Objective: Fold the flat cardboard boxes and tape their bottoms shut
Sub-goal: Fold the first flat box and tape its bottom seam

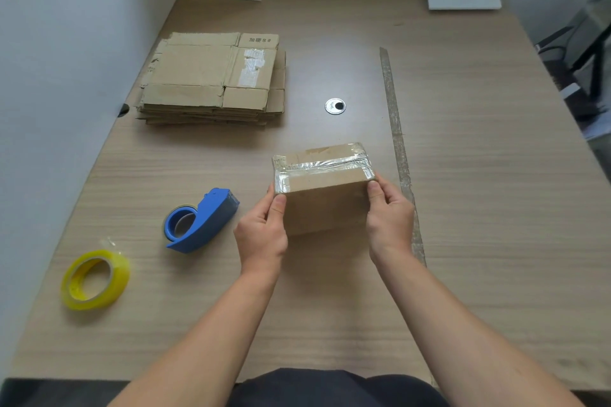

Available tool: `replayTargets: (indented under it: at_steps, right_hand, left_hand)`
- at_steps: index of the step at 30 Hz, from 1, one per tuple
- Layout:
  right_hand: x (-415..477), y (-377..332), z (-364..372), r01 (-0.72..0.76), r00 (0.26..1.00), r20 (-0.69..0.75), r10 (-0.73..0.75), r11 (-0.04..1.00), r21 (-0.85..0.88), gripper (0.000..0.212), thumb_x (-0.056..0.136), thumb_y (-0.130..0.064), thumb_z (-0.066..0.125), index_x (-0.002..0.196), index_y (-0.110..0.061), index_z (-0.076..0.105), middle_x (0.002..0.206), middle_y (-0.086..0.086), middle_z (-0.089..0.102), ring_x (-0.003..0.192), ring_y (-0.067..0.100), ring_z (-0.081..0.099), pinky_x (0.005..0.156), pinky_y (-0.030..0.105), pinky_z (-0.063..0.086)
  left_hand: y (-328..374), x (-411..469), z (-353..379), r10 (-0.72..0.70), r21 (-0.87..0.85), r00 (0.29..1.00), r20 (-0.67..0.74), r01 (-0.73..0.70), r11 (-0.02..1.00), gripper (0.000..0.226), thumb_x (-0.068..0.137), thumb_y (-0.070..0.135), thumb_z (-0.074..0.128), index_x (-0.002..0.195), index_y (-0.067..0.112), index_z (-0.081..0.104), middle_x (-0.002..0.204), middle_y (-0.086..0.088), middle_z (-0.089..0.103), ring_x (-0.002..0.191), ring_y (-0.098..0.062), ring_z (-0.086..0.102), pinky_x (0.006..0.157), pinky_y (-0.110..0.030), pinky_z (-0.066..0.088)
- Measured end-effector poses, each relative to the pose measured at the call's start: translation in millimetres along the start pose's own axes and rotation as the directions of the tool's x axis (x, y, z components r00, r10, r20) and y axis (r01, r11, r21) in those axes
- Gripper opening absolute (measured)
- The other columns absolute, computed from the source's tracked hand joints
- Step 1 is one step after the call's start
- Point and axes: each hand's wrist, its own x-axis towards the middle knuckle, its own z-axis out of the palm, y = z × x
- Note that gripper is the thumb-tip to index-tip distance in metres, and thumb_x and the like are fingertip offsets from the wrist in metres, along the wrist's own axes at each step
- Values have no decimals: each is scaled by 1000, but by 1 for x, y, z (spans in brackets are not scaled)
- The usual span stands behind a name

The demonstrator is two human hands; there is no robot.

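1. Holds folded box (325, 205) in both hands at mid surface (479, 241), taped face up; cannot tell if lifted or resting.
2. Grips box's left end with left hand (261, 235): thumb on near face, fingers wrapped behind, mostly hidden.
3. Grips right end with right hand (390, 218): thumb on near face by top corner, fingers curled round the side.
4. Clear tape along top seam and down both ends.
5. Untouched: blue tape dispenser (201, 221) just left of left hand, yellow tape roll (94, 279) near-left, stack of flat boxes (211, 76) far-left.
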Motion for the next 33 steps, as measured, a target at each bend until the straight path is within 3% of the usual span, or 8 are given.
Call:
replayTargets:
  at_steps: [4, 8, 12, 15, 24, 28, 30, 33]
  right_hand:
    - [-8, 1, 0, -30, 1000, 5, 30, 997, 76, 15, 97, -23, 61, 105, -30, 72, 102, -18, 71, 100, -2, 65, 91, 18, 48]
    - [-3, 1, -11, -111, 993, 48, 106, 989, 99, 14, 95, -36, 64, 94, -23, 61, 101, 12, 68, 96, 32, 64, 87, 49, 49]
    - [11, -8, -23, -155, 966, 177, 186, 973, -173, 58, 84, -55, 70, 130, -28, 50, 101, -4, 59, 99, 21, 64, 93, 50, 53]
    - [12, -8, -11, -23, 940, 288, 182, 877, -479, 71, 77, -63, 72, 135, -29, 49, 121, 3, 61, 111, 20, 59, 101, 42, 47]
    - [-2, 12, 1, 128, 961, 272, 55, 783, -609, 27, 93, -43, 63, 110, -23, 61, 105, 8, 61, 100, 28, 55, 78, 34, 41]
    - [-2, 13, -11, 224, 942, 331, -49, 827, -515, 17, 99, -27, 57, 85, -21, 65, 86, 9, 64, 86, 25, 55, 70, 35, 37]
    - [-6, 11, -17, 188, 937, 347, -39, 895, -405, 18, 100, -27, 56, 99, -21, 73, 94, 3, 70, 93, 20, 61, 80, 34, 46]
    - [-10, 7, -23, -17, 913, 395, 104, 976, -217, 25, 96, -46, 58, 115, -35, 69, 111, -11, 70, 105, 5, 63, 88, 31, 50]
  left_hand:
    - [6, 1, 2, 4, 44, 1000, 11, -4, 999, 38, 100, 28, 57, 137, 18, 58, 133, 11, 61, 112, 13, 51, 88, 6, 32]
    - [3, -8, -6, 62, 46, 984, 168, -70, 996, 43, 98, 28, 61, 140, 21, 55, 138, 14, 56, 125, 12, 46, 105, -8, 34]
    - [2, -2, -14, -8, 82, 979, 203, -8, 997, 58, 91, 42, 67, 144, 24, 50, 113, 17, 67, 106, 7, 61, 89, -11, 45]
    - [3, 12, -6, -115, 303, 965, 235, 40, 952, 79, 84, 61, 66, 150, 28, 39, 118, -7, 60, 117, -21, 56, 99, -35, 44]
    - [-23, 12, 3, -120, 366, 982, 144, 60, 929, 24, 90, 50, 64, 87, 27, 60, 91, -8, 60, 94, -28, 57, 77, -34, 44]
    - [-27, 12, -14, -38, 306, 984, 176, -18, 952, 48, 97, 32, 61, 58, 21, 34, 62, 3, 40, 63, -20, 40, 57, -34, 28]
    - [-32, 10, -23, 9, 236, 979, 205, -58, 970, 36, 98, 23, 59, 66, 11, 51, 74, -1, 52, 71, -17, 49, 69, -36, 40]
    - [-35, 6, -35, 54, 76, 966, 252, -75, 994, 28, 100, 15, 55, 125, 12, 67, 125, 4, 64, 119, -6, 55, 107, -27, 41]
